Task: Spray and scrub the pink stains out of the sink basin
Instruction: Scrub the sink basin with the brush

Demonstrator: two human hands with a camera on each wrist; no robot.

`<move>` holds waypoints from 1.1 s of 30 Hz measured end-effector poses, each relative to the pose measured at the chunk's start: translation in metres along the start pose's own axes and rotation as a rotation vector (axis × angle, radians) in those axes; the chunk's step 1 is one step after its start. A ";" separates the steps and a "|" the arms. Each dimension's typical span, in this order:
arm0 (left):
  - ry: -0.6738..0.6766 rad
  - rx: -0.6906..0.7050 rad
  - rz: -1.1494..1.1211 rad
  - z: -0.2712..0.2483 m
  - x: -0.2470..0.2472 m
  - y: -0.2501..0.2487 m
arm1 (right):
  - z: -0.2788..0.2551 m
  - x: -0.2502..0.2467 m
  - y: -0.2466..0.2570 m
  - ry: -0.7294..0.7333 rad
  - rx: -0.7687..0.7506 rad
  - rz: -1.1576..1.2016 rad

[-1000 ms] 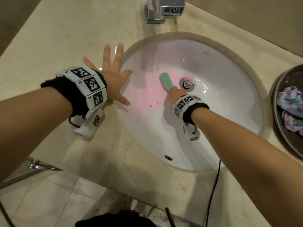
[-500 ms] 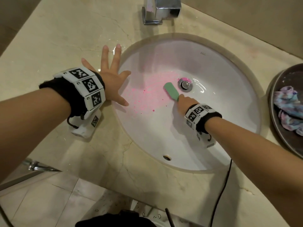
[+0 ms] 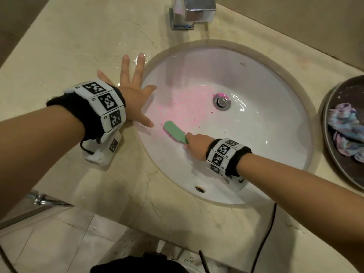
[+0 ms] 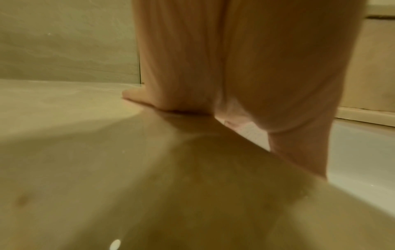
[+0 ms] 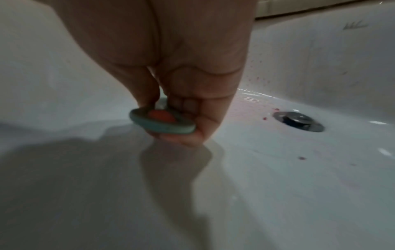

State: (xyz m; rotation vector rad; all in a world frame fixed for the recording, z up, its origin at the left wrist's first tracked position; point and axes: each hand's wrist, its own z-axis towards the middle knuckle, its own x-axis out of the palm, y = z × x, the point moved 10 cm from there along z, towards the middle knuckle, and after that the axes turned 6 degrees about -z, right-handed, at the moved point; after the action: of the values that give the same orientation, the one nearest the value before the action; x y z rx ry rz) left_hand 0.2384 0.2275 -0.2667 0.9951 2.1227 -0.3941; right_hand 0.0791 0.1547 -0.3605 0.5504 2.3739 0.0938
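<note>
In the head view, a beige marble counter (image 3: pixel 59 46) holds a white oval sink basin (image 3: pixel 275 154), with a chrome faucet (image 3: pixel 192 11) at 12 o'clock and a dark tray (image 3: pixel 331 154) with a cloth (image 3: pixel 346 133) at 3 o'clock. The left hand (image 3: pixel 131 97) lies flat with spread fingers on the rim at 9 o'clock. The right hand (image 3: pixel 197 145) grips a green brush (image 3: pixel 174 132); its long axis points to 10 o'clock, its head on the pink stains (image 3: pixel 185 107) left of the drain (image 3: pixel 222 100).

In the left wrist view, the palm (image 4: pixel 245 67) presses on the counter.

In the right wrist view, the fingers (image 5: pixel 188 104) curl around the brush handle end (image 5: pixel 162 123).
</note>
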 end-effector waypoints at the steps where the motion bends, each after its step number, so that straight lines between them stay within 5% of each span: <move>1: -0.001 0.000 0.000 0.000 0.000 0.000 | -0.004 0.000 -0.009 0.004 0.015 -0.025; 13: -0.013 -0.009 0.017 0.004 0.001 0.001 | 0.016 -0.041 -0.101 -0.194 0.371 0.071; 20: -0.008 -0.015 0.027 0.004 0.001 0.002 | 0.021 -0.019 -0.020 -0.071 0.117 0.062; 23: -0.013 -0.012 0.023 0.004 0.000 0.001 | 0.007 -0.007 -0.021 -0.046 0.060 0.000; 33: -0.005 -0.006 0.012 0.004 0.001 0.001 | 0.001 -0.039 -0.131 -0.175 0.431 0.066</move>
State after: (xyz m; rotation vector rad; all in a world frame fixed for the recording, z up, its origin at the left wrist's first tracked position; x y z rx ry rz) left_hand 0.2403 0.2266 -0.2701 1.0018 2.1111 -0.3841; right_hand 0.0584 0.0199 -0.3646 0.8027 2.2088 -0.4299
